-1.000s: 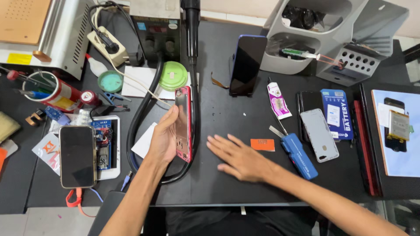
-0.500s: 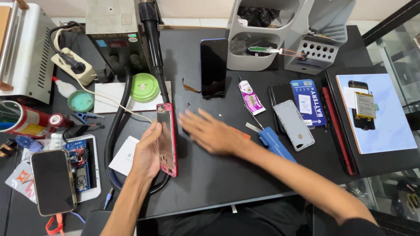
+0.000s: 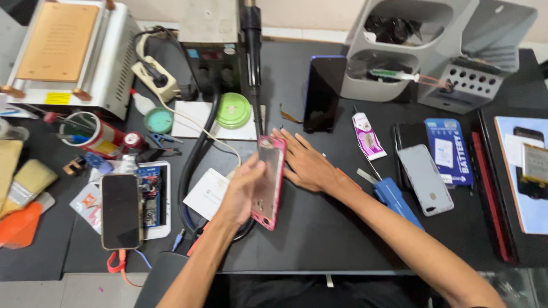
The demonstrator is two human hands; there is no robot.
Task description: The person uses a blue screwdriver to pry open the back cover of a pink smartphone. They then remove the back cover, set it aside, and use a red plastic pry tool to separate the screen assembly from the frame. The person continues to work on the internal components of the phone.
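Observation:
My left hand (image 3: 242, 191) holds a pink-framed phone (image 3: 268, 182) on its edge above the black work mat (image 3: 331, 228), thumb on the near side. My right hand (image 3: 305, 162) reaches across with fingers spread and touches the phone's far side near its top. A black hose nozzle (image 3: 254, 68) hangs down just behind the phone.
A dark phone (image 3: 323, 91) leans against a grey organiser (image 3: 399, 63). To the right lie a glue tube (image 3: 365, 134), a blue tool (image 3: 397, 199), a silver phone back (image 3: 425, 178) and a blue battery pack (image 3: 448, 149). On the left are another phone (image 3: 121, 210), a green lid (image 3: 233, 109) and a heating machine (image 3: 63, 51).
My right hand has moved left from the mat to the phone's far side. My left hand has kept its hold on the phone and tilted it a little.

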